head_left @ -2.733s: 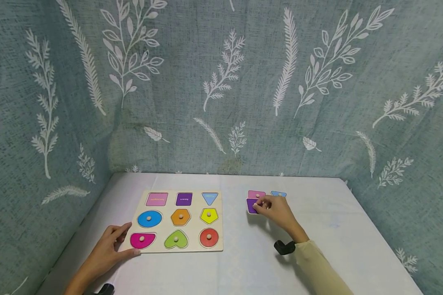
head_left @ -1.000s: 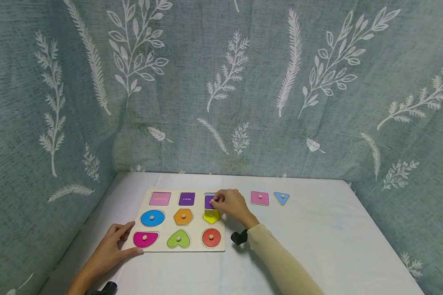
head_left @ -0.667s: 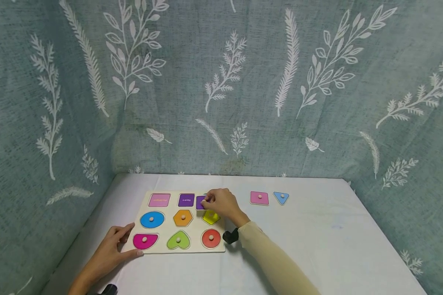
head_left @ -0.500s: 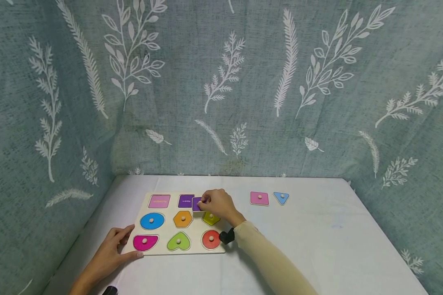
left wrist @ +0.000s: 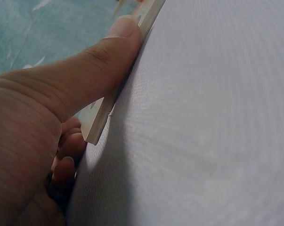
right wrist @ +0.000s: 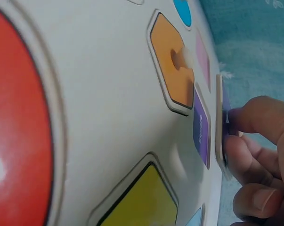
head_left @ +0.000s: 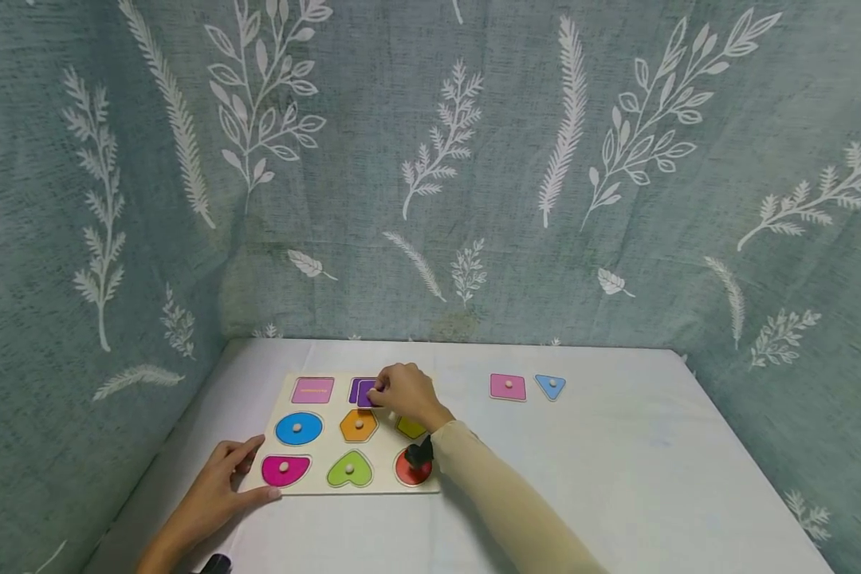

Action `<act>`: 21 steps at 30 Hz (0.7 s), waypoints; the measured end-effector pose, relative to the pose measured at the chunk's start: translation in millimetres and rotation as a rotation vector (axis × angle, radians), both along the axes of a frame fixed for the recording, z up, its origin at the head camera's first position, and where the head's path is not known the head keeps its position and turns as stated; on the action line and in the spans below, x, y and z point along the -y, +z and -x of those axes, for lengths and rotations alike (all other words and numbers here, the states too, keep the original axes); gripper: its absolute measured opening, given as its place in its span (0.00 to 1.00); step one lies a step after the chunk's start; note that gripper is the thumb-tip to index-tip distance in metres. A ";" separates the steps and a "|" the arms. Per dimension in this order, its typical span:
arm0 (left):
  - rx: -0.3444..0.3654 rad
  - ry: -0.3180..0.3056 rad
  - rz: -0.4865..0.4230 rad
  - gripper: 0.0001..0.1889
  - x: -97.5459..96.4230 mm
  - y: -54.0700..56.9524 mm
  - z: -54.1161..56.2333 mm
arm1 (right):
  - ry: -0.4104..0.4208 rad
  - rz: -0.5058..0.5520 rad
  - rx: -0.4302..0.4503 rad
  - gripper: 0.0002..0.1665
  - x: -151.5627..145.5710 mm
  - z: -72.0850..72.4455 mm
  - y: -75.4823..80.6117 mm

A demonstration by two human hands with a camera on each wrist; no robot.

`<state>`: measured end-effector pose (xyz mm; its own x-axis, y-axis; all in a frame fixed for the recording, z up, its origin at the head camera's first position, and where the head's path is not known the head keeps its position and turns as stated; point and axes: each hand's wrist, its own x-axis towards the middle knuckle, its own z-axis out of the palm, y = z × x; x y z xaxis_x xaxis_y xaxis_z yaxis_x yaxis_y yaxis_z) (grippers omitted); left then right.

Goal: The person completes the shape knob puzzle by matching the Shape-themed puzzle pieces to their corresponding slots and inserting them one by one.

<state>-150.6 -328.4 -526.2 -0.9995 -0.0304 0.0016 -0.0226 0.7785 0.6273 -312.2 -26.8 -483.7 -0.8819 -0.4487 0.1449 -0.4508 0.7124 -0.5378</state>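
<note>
A cream wooden shape puzzle board [head_left: 319, 472] lies on the white-covered table. My right hand [head_left: 407, 392] pinches the knob of a purple square puzzle piece [head_left: 362, 393] and holds it over the back row, overlapping the purple square recess [head_left: 353, 386]. In the right wrist view the square piece [right wrist: 219, 122] is raised off the board, standing edge-on beside the recess [right wrist: 201, 134]. My left hand [head_left: 215, 485] holds the board's near left corner, with the thumb [left wrist: 118, 42] along the front edge and the fingers at the left side.
Right of the board lie a pink rectangle piece [head_left: 507, 387] and a blue triangle piece [head_left: 550, 387]. On the board sit knobbed shapes, among them an orange hexagon [head_left: 359, 426] and a green heart [head_left: 349, 469]. The pink recess [head_left: 312, 390] shows bare. A patterned curtain [head_left: 430, 199] hangs behind.
My right hand has lifted the purple square from beside the pink rectangle and carried it left over the board, past the triangle recess to the purple recess. The left hand stays on the corner.
</note>
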 end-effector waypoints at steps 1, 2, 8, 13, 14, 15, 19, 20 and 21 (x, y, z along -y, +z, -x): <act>-0.001 0.000 0.002 0.55 -0.5 -0.3 0.1 | -0.009 -0.007 0.003 0.10 0.8 1.6 -0.4; -0.001 0.001 0.002 0.55 -0.7 -0.5 0.3 | -0.016 -0.012 0.004 0.10 1.7 3.1 -1.2; -0.006 0.011 0.014 0.58 0.6 -0.8 1.9 | -0.042 -0.043 0.001 0.12 8.2 11.9 -3.3; -0.007 0.002 0.003 0.57 0.7 0.6 4.9 | -0.051 -0.063 0.025 0.12 15.2 18.1 1.3; -0.005 0.003 -0.001 0.57 0.3 0.6 5.3 | -0.047 -0.070 0.029 0.12 16.4 19.3 1.3; -0.002 0.004 -0.007 0.56 0.0 0.6 5.5 | -0.045 -0.080 0.037 0.12 17.6 20.3 1.0; 0.011 0.014 -0.022 0.56 -0.5 0.3 2.8 | -0.036 -0.103 0.067 0.14 22.4 19.4 -3.7; 0.017 0.019 -0.023 0.56 -0.3 0.5 1.6 | -0.032 -0.105 0.071 0.14 23.9 18.0 -5.3; 0.022 0.022 -0.023 0.56 0.2 0.7 0.5 | -0.031 -0.110 0.071 0.15 25.5 16.4 -6.6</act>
<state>-151.2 -328.6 -525.4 -0.9984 -0.0519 -0.0213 -0.0534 0.7631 0.6441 -328.6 -52.3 -490.3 -0.9018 -0.4309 0.0327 -0.3911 0.7816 -0.4859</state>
